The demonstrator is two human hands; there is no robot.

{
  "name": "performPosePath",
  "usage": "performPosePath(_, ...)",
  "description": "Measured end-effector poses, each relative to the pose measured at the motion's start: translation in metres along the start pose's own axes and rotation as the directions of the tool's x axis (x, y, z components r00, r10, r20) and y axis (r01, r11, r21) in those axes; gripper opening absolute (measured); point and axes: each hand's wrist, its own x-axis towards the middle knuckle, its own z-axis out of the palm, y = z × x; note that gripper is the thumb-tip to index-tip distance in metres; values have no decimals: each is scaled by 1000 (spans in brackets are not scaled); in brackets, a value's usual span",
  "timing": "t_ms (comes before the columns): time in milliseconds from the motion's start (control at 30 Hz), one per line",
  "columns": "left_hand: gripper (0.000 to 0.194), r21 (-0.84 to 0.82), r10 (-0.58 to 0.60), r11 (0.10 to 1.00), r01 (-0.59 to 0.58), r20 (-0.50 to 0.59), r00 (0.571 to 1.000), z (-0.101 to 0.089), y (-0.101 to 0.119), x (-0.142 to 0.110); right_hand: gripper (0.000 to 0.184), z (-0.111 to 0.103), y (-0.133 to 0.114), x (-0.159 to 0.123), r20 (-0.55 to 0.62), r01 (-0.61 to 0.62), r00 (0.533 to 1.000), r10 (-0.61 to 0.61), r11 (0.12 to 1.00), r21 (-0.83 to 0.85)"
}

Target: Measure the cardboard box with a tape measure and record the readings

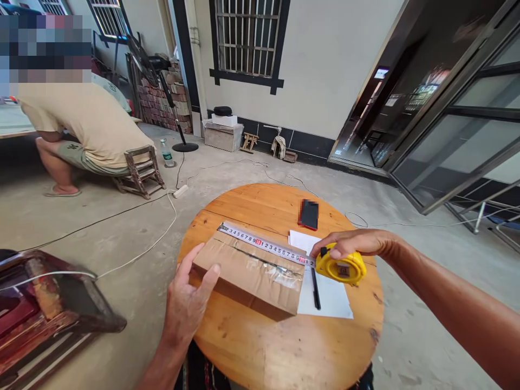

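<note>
A brown cardboard box, taped along its top, lies on the round wooden table. My left hand grips the box's left end, thumb on the near top edge and fingers along the side. In my right hand is a yellow tape measure, held just past the box's right end. Its white blade runs along the far top edge of the box, the metal tip at the far left corner. Beneath the tape measure, a black pen rests on white paper, partly covered by the box.
A phone lies near the table's far edge. To the left stands a wooden chair. Cables cross the concrete floor. Farther off, a person sits on a low chair near a fan; a glass door stands at right.
</note>
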Motion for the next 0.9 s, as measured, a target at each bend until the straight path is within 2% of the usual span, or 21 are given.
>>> performPosePath(333, 62, -29, 14, 999, -14, -6, 1000, 0, -2, -2, 55, 3, 6, -3, -47, 36, 998, -36, 999, 5)
performPosePath(467, 62, -20, 1, 1000, -2, -71, 998, 2, 3, -7, 53, 13, 9, -11, -182, 98, 980, -82, 992, 79)
performPosePath(567, 62, -63, -4, 998, -6, -157, 988, 8, 7, -14, 59, 41, 16, -18, -259, 148, 963, -71, 945, 291)
performPosePath(667, 59, -92, 89, 990, -108, -192, 977, 14, 5, -22, 66, 81, 31, -26, -347, 156, 938, 15, 873, 461)
performPosePath(733, 57, -86, 128, 986, -146, -182, 975, 16, 3, -25, 67, 107, 40, -31, -387, 110, 916, 102, 865, 490)
performPosePath(800, 55, -105, 106, 987, -124, -161, 981, 17, 1, -26, 71, 130, 43, -35, -383, 50, 905, 185, 848, 528)
performPosePath(900, 54, -155, 64, 984, -86, -143, 988, 16, 0, -25, 68, 154, 34, -31, -384, 39, 893, 235, 809, 586)
